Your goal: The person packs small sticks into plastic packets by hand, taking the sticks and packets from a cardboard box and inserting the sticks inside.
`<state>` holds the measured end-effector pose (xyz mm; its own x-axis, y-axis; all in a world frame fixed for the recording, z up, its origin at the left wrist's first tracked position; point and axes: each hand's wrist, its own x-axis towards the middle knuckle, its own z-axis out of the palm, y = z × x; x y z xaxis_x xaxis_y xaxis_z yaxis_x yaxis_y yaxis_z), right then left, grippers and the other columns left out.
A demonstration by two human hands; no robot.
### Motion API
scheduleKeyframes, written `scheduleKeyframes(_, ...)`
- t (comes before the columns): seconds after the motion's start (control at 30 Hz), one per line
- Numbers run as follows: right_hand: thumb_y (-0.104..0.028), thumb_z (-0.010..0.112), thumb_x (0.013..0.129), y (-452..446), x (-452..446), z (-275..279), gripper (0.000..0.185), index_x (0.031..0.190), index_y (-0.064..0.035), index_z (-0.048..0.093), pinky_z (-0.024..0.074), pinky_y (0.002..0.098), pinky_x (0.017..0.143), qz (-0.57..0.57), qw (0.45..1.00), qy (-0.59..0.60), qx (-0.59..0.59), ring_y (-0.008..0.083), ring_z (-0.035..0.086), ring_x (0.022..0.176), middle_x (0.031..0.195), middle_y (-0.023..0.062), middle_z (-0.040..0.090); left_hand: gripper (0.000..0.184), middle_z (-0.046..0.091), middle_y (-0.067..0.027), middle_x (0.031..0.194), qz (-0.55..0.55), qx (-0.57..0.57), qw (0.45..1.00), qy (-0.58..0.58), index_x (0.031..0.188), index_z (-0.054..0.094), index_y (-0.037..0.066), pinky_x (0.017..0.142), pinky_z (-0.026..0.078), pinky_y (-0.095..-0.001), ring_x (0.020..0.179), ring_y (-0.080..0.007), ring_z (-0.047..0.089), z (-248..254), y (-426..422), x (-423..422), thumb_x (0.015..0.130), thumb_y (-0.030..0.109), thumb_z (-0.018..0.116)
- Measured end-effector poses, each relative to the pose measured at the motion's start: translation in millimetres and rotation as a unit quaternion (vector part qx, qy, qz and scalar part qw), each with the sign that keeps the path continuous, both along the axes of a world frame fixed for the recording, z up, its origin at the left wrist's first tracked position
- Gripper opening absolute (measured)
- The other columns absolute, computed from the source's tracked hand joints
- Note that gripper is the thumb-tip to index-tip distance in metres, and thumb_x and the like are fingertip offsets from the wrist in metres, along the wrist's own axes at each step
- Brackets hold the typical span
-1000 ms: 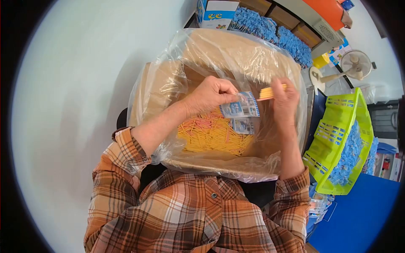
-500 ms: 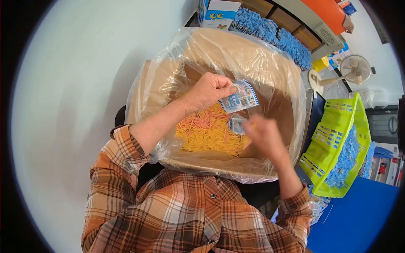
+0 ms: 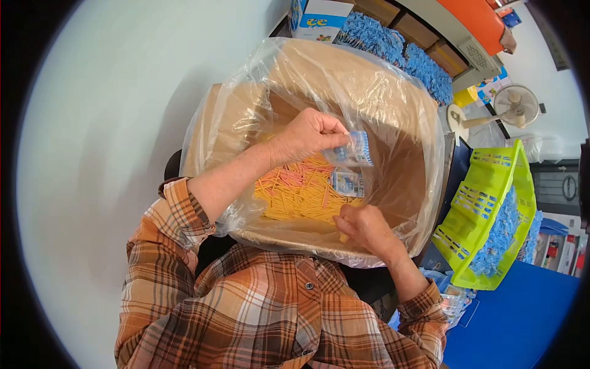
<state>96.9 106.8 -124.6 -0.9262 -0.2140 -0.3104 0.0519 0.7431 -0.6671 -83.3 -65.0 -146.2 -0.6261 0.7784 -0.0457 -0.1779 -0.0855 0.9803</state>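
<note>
My left hand (image 3: 313,132) pinches a small clear packet with blue-and-white print (image 3: 356,150) above a carton lined with clear plastic (image 3: 362,80). Thin yellow and pink sticks (image 3: 295,197) cover part of the carton's bottom. A second printed packet (image 3: 348,183) lies on the sticks, below the held one. Close to the carton's near side, my right hand (image 3: 365,229) is closed, with a bit of yellow showing below its fingertips; this looks like yellow sticks, though the fingers hide most of it.
To the right, a tilted lime-green basket (image 3: 485,197) holds many blue packets, beside a blue surface (image 3: 522,313). Behind the carton stand heaps of blue packets (image 3: 399,52) and a printed box (image 3: 319,21). A white fan (image 3: 515,106) is at the back right.
My right hand has moved down and left toward the carton's near side. The packet in my left hand has turned and now shows less of its printed face.
</note>
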Motion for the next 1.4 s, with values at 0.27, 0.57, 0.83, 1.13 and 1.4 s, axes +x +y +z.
scheduleKeyframes(0.27, -0.029, 0.062, 0.091, 15, -62, 83, 0.026, 0.075, -0.0089, 0.06, 0.0273, 0.0203, 0.038, -0.348, 0.891, 0.007, -0.29, 0.0025, 0.044, 0.046, 0.058, -0.0045, 0.05, 0.016, 0.071, -0.0036, 0.089, -0.009, -0.017, 1.0, 0.009, 0.098, 0.071, -0.001, 0.075, 0.05, -0.0221, 0.079, -0.0059, 0.061, 6, -2, -2, 0.084, 0.006, 0.071)
scheduleKeyframes(0.57, -0.031, 0.059, 0.093, 20, -105, 57, 0.038, 0.071, 0.0, 0.057, 0.0332, 0.026, 0.048, -0.218, 0.954, 0.112, -0.175, 0.0068, 0.04, 0.053, 0.057, 0.0, 0.051, 0.016, 0.071, -0.0036, 0.087, -0.053, -0.064, 0.996, 0.016, 0.096, 0.073, -0.001, 0.074, 0.05, -0.0223, 0.078, -0.0065, 0.061, 18, -3, 2, 0.082, 0.006, 0.072)
scheduleKeyframes(0.83, -0.029, 0.061, 0.091, 13, -112, 66, 0.035, 0.076, 0.0018, 0.056, 0.0409, 0.0342, 0.051, -0.149, 0.955, 0.256, 0.004, 0.0155, 0.046, 0.051, 0.055, 0.0145, 0.048, 0.015, 0.07, -0.0021, 0.085, -0.055, -0.017, 0.998, -0.019, 0.096, 0.072, -0.001, 0.074, 0.049, -0.0224, 0.078, -0.0054, 0.059, 8, -2, 1, 0.083, 0.007, 0.071)
scheduleKeyframes(1.13, -0.023, 0.069, 0.084, 7, -86, 69, 0.025, 0.094, -0.0008, 0.061, 0.0488, 0.0345, 0.061, -0.216, 0.938, 0.254, -0.094, 0.0283, 0.062, 0.068, 0.083, 0.0171, 0.064, 0.015, 0.068, 0.0009, 0.084, -0.027, 0.029, 0.998, -0.043, 0.096, 0.071, 0.0, 0.072, 0.047, -0.0228, 0.077, -0.0043, 0.056, -2, 0, -1, 0.088, 0.012, 0.068)
scheduleKeyframes(1.4, -0.007, 0.07, 0.08, -12, -33, 34, 0.024, 0.102, -0.0013, 0.064, 0.0507, 0.0289, 0.07, -0.217, 0.904, 0.359, -0.081, 0.0298, 0.065, 0.08, 0.092, 0.0144, 0.067, 0.02, 0.069, -0.0039, 0.089, -0.058, -0.11, 0.989, 0.078, 0.098, 0.07, -0.002, 0.078, 0.049, -0.0247, 0.085, -0.0095, 0.061, 23, -2, 7, 0.092, 0.014, 0.06)
